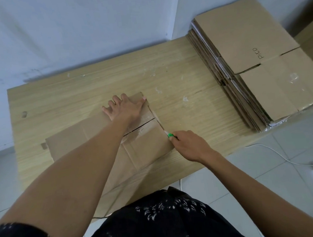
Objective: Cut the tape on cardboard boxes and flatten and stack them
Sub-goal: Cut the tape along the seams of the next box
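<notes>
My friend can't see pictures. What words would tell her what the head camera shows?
A person's left hand presses flat on a cardboard box lying on a wooden table, while the right hand grips a green cutter at the box's right edge. A stack of flattened boxes sits at the table's far right.

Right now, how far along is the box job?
Done: a stack of flattened boxes sits on the right. In hand: the left hand presses on one box while the right hand holds a green cutter at its edge. Left: finish that cut, stack it.
</notes>
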Motion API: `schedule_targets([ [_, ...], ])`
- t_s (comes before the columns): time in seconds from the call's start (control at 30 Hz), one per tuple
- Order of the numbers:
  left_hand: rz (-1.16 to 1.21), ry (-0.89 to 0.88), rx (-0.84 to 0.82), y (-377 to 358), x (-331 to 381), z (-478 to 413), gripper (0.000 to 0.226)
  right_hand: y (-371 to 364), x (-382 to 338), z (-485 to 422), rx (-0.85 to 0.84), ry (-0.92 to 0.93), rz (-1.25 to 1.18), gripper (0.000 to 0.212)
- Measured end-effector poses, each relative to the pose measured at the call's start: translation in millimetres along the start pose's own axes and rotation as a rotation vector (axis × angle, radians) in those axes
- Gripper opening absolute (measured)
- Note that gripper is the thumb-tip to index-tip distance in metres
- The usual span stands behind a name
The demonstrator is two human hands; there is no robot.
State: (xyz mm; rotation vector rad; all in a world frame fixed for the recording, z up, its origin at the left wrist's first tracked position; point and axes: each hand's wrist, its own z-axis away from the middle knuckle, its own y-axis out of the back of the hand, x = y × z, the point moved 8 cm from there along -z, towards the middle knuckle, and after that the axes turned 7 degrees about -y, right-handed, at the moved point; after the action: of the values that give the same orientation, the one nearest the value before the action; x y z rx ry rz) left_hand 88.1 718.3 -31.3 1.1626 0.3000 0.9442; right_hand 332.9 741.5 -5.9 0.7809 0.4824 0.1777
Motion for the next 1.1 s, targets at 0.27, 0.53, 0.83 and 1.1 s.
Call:
schedule_targets([
  [0.27, 0.045, 0.013, -0.033, 0, -1, 2, 0.099, -46, 11, 37, -0.092, -0.206, -0.877, 0.026],
  [0.53, 0.509, 0.056, -0.016, 24, -76, -3, 0.133, 7, -6, -39, 0.211, -0.177, -1.17, 0.025],
  [0.83, 0.661, 0.451, 0.149, 8, -171, 43, 0.097, 37, -77, -92, 0.146, 0.0, -0.779, 0.017],
  [1.1, 1.038, 0.798, 0.386, 4, -226, 68, 0.09, 45, -63, -55, 0.088, -0.069, -0.213, 0.024],
])
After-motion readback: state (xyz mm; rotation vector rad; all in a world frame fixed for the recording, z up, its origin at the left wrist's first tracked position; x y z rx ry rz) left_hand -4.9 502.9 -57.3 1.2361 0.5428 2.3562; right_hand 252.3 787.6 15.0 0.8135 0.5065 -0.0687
